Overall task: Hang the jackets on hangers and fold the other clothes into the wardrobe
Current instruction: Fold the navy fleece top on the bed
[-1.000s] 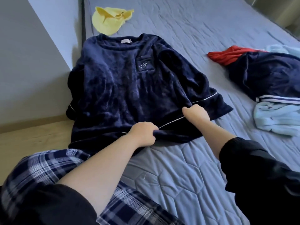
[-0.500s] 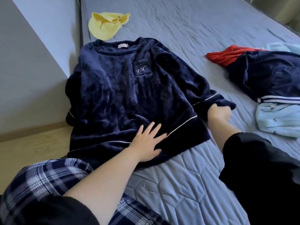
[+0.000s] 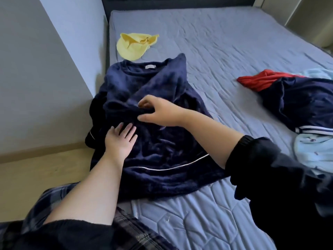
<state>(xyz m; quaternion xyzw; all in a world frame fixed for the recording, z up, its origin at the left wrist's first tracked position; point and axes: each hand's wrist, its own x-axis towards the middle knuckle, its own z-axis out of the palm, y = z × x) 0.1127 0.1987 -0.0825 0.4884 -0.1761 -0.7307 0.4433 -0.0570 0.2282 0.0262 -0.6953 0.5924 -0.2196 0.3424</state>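
Folding in hand: left hand pressed flat, fingers spread, on navy velour top; right hand pinches its sleeve across the chest, which next wants laying smooth.

Two hands, the left hand and the right hand, are showing over one navy fleece top, while one yellow cloth, one red garment, one striped-band navy garment and two patches of light-blue fabric, perhaps a single piece, are lying on the one bed.
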